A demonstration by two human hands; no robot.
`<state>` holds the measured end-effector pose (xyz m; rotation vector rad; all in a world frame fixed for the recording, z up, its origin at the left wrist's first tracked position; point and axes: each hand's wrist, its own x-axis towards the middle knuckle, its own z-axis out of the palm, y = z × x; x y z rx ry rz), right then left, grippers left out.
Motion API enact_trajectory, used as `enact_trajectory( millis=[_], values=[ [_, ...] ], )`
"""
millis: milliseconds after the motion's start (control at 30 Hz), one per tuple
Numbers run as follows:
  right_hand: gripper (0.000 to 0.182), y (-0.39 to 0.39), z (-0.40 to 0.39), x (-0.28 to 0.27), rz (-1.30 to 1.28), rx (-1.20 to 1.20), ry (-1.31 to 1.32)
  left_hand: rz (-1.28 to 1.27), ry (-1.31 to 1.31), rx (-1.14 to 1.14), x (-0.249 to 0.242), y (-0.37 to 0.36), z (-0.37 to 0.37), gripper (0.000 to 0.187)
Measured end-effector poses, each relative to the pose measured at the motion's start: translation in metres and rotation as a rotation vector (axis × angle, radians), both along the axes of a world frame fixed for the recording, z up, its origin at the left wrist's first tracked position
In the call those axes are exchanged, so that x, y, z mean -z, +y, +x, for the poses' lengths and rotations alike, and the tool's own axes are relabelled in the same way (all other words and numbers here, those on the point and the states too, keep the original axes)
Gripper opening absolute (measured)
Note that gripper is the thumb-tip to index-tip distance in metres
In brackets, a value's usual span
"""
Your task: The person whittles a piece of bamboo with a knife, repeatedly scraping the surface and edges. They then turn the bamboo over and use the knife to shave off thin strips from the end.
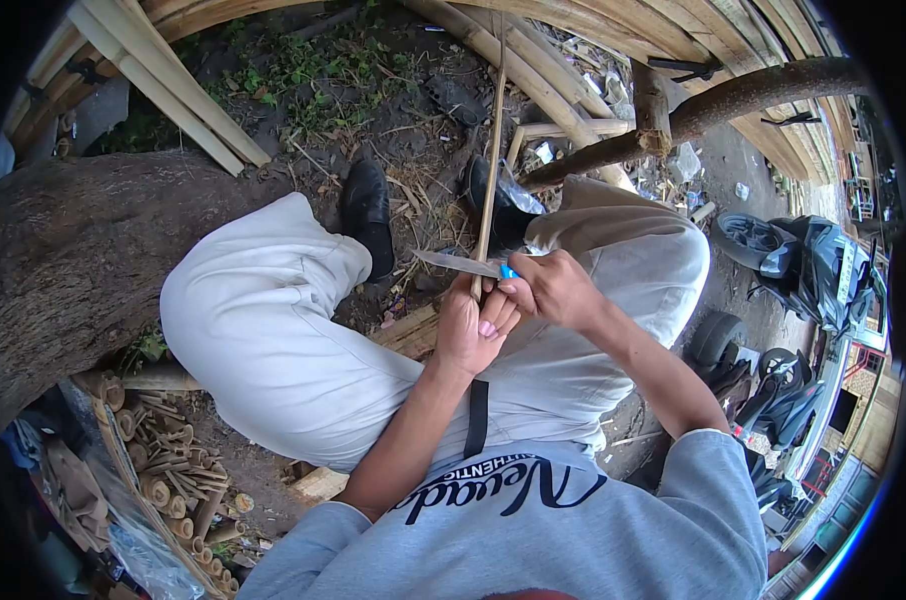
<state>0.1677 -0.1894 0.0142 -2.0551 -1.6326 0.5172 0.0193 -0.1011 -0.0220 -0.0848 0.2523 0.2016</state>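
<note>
My left hand [473, 330] is closed around the lower end of a thin bamboo stick [493, 150], which runs up and away from me over the ground. In my right hand [553, 288] I grip a knife with a blue handle; its steel blade [453, 263] points left and lies across the stick just above my left fingers. Both hands meet between my knees, over my light trousers [273, 330]. My black shoes [368, 210] rest on the dirt beyond.
A thick tree trunk [63, 260] lies at my left. Cut bamboo pieces [168, 480] are piled at lower left. Long bamboo poles [173, 90] lean across the top. Parked motorbikes [813, 270] stand at right. A branch [713, 105] crosses upper right.
</note>
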Motion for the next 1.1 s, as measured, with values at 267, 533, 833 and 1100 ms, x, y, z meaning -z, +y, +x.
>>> enact_trajectory(
  millis=[267,533,833,1100],
  values=[
    [0.043,0.011,0.013,-0.001,-0.048,0.250,-0.100,0.477,0.300,0.087,-0.014,0.004,0.004,0.039],
    [0.038,-0.023,-0.012,-0.024,-0.108,0.063,-0.126,0.868,0.512,0.144,-0.018,0.002,0.008,0.045],
    [0.034,-0.041,-0.017,-0.026,-0.113,0.012,-0.034,0.876,0.558,0.157,-0.023,0.006,0.007,0.057],
    [0.031,-0.045,-0.028,-0.023,-0.132,0.046,0.075,0.794,0.604,0.147,-0.022,0.007,0.007,0.056]
  ],
)
